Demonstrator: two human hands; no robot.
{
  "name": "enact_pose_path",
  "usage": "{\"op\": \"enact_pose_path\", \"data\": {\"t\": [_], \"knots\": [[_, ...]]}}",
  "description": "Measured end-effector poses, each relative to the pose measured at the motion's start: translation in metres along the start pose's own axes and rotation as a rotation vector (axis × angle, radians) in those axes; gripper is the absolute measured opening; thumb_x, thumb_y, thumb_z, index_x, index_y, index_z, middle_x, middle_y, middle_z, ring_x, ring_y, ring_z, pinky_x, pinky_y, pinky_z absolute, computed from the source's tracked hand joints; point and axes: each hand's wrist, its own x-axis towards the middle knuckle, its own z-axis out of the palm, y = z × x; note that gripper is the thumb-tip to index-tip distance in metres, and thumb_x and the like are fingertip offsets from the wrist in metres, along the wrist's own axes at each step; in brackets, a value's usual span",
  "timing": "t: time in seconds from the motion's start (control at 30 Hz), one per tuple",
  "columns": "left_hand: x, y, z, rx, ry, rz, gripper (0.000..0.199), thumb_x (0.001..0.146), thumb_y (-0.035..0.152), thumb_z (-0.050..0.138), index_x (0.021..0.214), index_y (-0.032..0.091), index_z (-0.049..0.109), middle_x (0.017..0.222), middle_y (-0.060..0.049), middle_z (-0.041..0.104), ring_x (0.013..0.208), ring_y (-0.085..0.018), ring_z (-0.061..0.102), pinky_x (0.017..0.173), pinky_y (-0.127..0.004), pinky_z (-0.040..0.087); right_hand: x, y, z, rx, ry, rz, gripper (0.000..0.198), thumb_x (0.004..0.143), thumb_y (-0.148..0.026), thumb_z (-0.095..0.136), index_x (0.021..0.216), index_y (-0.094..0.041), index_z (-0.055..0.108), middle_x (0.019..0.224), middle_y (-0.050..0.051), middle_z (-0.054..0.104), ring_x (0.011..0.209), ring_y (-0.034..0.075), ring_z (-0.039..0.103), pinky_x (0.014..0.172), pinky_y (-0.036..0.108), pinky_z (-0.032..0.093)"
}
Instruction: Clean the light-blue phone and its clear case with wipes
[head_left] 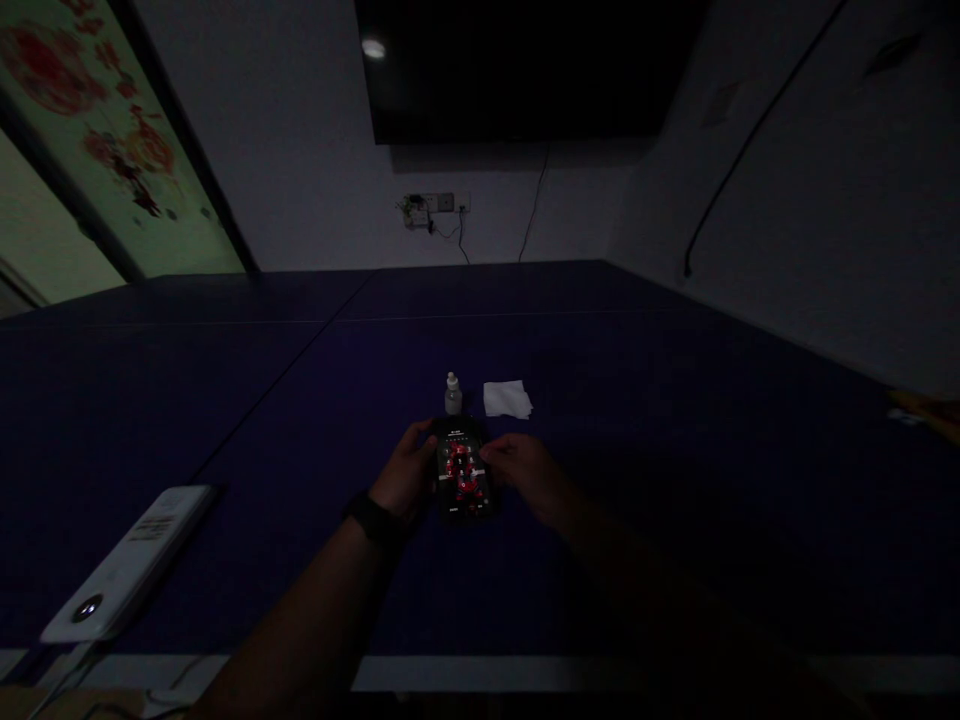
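Observation:
A smartphone (463, 470) with a lit screen is held upright above the dark blue table (375, 370). Its screen shows a number keypad over a red picture. My left hand (406, 470) grips the phone's left side, thumb along the edge, and a dark watch or band circles that wrist. At the right edge of the screen, my right hand (525, 470) has its thumb and finger pinched together; in the dim light I cannot make out whether it grips the phone. Just beyond the phone stand a small clear bottle (453, 396) with a white cap and a folded white cloth or tissue (507, 399).
A white power bank (131, 565) with a small lit display and cables lies at the left front. On the far wall are a dark television (525, 70) and sockets (435, 205) with plugs. A yellow and red packet (926, 410) sits at the right edge.

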Motion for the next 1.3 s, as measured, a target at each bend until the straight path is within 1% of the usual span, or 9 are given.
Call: {"op": "enact_pose_path", "data": {"t": [0.17, 0.33, 0.47, 0.6, 0.73, 1.07, 1.13, 1.23, 1.3], "knots": [[0.006, 0.002, -0.009, 0.259, -0.067, 0.119, 0.036, 0.089, 0.029, 0.059, 0.121, 0.014, 0.069, 0.108, -0.013, 0.076, 0.093, -0.022, 0.072, 0.083, -0.034, 0.055, -0.001, 0.0, -0.002, -0.038, -0.063, 0.043, 0.021, 0.078, -0.023, 0.079, 0.078, -0.017, 0.059, 0.066, 0.0, 0.069, 0.057, 0.015, 0.068, 0.051, 0.025, 0.056], [0.007, 0.01, -0.016, 0.689, -0.122, 0.257, 0.039, 0.092, 0.027, 0.048, 0.12, 0.015, 0.072, 0.11, -0.01, 0.078, 0.098, -0.024, 0.071, 0.087, -0.036, 0.054, 0.002, 0.001, -0.004, -0.095, -0.083, 0.072, 0.027, 0.078, -0.018, 0.081, 0.093, -0.018, 0.059, 0.075, 0.0, 0.069, 0.063, 0.015, 0.07, 0.05, 0.024, 0.059], [0.01, 0.011, -0.017, 0.948, -0.131, 0.289, 0.04, 0.093, 0.023, 0.043, 0.12, 0.015, 0.073, 0.105, -0.009, 0.078, 0.096, -0.022, 0.071, 0.087, -0.033, 0.053, 0.005, -0.001, -0.007, -0.18, -0.09, 0.079, 0.019, 0.078, -0.013, 0.08, 0.088, -0.016, 0.063, 0.069, -0.002, 0.066, 0.059, 0.012, 0.068, 0.048, 0.019, 0.055], [0.016, 0.007, -0.017, 1.069, -0.082, 0.276, 0.036, 0.094, 0.02, 0.044, 0.112, 0.014, 0.075, 0.094, -0.011, 0.077, 0.091, -0.022, 0.07, 0.086, -0.033, 0.051, 0.006, -0.001, -0.006, -0.252, -0.084, 0.084, 0.014, 0.081, -0.007, 0.074, 0.086, -0.015, 0.063, 0.071, -0.002, 0.066, 0.055, 0.009, 0.066, 0.05, 0.018, 0.056], [0.021, 0.006, -0.018, 1.182, -0.057, 0.262, 0.035, 0.093, 0.016, 0.045, 0.113, 0.011, 0.074, 0.1, -0.014, 0.075, 0.09, -0.021, 0.068, 0.086, -0.032, 0.05, 0.008, 0.001, -0.005, -0.316, -0.062, 0.089, 0.017, 0.082, -0.005, 0.073, 0.09, -0.015, 0.063, 0.074, -0.002, 0.064, 0.052, 0.008, 0.065, 0.049, 0.018, 0.056], [0.022, 0.002, -0.015, 1.351, 0.014, 0.284, 0.037, 0.096, 0.021, 0.041, 0.11, 0.015, 0.074, 0.104, -0.016, 0.072, 0.096, -0.023, 0.068, 0.088, -0.033, 0.05, 0.01, 0.003, -0.009, -0.501, -0.009, -0.038, 0.023, 0.078, -0.019, 0.082, 0.09, -0.019, 0.062, 0.07, -0.004, 0.065, 0.046, 0.011, 0.063, 0.046, 0.024, 0.054], [0.02, 0.003, -0.015, 1.356, 0.018, 0.296, 0.039, 0.097, 0.021, 0.038, 0.115, 0.015, 0.073, 0.106, -0.016, 0.072, 0.098, -0.023, 0.068, 0.088, -0.033, 0.05, 0.015, 0.0, -0.016, -0.576, 0.028, -0.13, 0.017, 0.082, -0.024, 0.078, 0.09, -0.021, 0.064, 0.07, -0.003, 0.066, 0.052, 0.013, 0.063, 0.052, 0.026, 0.054], [0.017, 0.007, -0.015, 1.358, -0.002, 0.313, 0.042, 0.097, 0.02, 0.037, 0.12, 0.015, 0.071, 0.109, -0.016, 0.073, 0.1, -0.023, 0.068, 0.086, -0.033, 0.05, 0.026, -0.007, -0.031, -0.716, 0.121, -0.286, 0.004, 0.089, -0.025, 0.066, 0.092, -0.024, 0.067, 0.081, 0.001, 0.071, 0.076, 0.018, 0.068, 0.076, 0.031, 0.055], [0.015, 0.012, -0.017, 1.37, -0.05, 0.324, 0.04, 0.096, 0.02, 0.038, 0.116, 0.017, 0.073, 0.104, -0.014, 0.074, 0.096, -0.022, 0.069, 0.084, -0.032, 0.051, 0.032, -0.011, -0.042, -0.815, 0.177, -0.363, 0.011, 0.09, -0.022, 0.06, 0.096, -0.024, 0.069, 0.094, 0.005, 0.073, 0.095, 0.022, 0.067, 0.093, 0.036, 0.051]]}}
